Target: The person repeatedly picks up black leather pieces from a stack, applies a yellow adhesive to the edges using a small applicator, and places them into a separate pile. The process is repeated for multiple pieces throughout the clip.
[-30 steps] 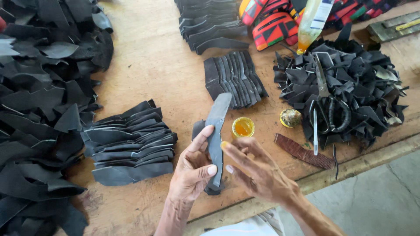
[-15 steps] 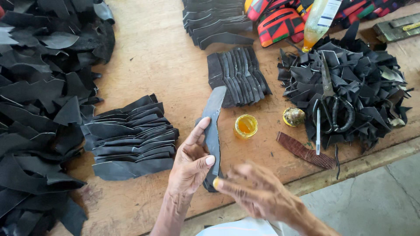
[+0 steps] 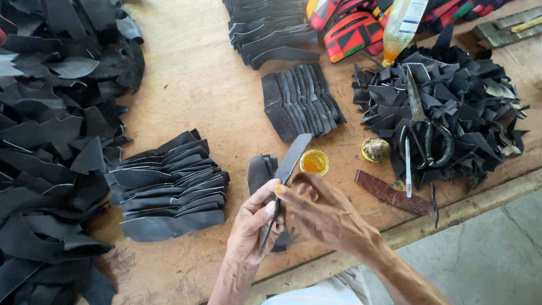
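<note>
The left hand (image 3: pixel 251 229) has its grip closed around a long dark strip (image 3: pixel 285 175), slanting up and away from the fingers. The right hand (image 3: pixel 322 212) lies open, a yellow-tipped finger touching the strip just above the grip. Beyond it, a small yellow glue pot (image 3: pixel 314 162) sits on the table (image 3: pixel 197 96).

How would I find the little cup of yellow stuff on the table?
Start at the long wooden table and find the person's two hands near its front edge. Just above the right hand, beside the grey strip held by the left hand, sits the small round cup of yellow liquid. It is the only bright yellow circle among black scraps.
</note>
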### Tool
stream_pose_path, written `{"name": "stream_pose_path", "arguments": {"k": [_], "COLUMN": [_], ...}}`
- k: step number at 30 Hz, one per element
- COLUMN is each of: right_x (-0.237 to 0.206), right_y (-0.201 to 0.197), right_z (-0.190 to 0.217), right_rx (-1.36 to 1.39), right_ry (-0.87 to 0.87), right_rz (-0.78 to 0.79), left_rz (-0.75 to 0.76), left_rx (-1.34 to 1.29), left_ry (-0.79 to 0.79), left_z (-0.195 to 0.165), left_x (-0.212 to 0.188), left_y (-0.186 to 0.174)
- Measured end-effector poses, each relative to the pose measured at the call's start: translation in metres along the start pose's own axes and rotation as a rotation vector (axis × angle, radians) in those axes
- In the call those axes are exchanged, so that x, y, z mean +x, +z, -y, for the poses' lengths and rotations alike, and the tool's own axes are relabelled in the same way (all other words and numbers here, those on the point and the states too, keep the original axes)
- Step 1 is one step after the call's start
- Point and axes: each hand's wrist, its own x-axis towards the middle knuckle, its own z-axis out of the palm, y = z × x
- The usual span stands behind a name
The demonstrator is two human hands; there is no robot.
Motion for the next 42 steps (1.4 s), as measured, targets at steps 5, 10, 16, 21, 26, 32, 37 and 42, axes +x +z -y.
{"name": "stream_pose_path", "arguments": {"k": [5,10,16,21,26,32,37,42], "right_x": [-0.005,-0.012,0.003,0.020,0.014,-0.028,-0.053,-0.062], "right_y": [0.010,0.012,0.002,-0.015,-0.030,-0.026,-0.008,0.004], "right_z": [-0.016,-0.003,-0.011,-0.017,-0.021,-0.026,-0.029,-0.032], "right_rx": [-0.215,-0.126,-0.105,-0.069,0.022,0.066,0.134,0.225], "right_ry": [0.237,0.014,0.199,0.165,0.321,0.312,0.391,0.401], "right_rz": [0.016,-0.034,-0.043,-0.194,-0.261,-0.394,-0.430,-0.448], "left_rz": [0.057,0.083,0.230,0.250,-0.080,-0.147,-0.504,-0.357], "left_rx": [-0.037,0.001,-0.075,0.001,0.499,1.563,1.698,1.283], "left_ry": [0.014,-0.012,-0.020,-0.073,0.152,0.863,0.915,0.632], "left_z": [0.001,-0.005,-0.005,-0.005,-0.035,-0.083,-0.100,-0.105], "left_x": [-0.002,-0.004,-0.009,-0.021,-0.018,0.014,0.053,0.117], "left_y": [0.010,0.033,0.037,0.030,0.036,0.074,0.083,0.055]}}
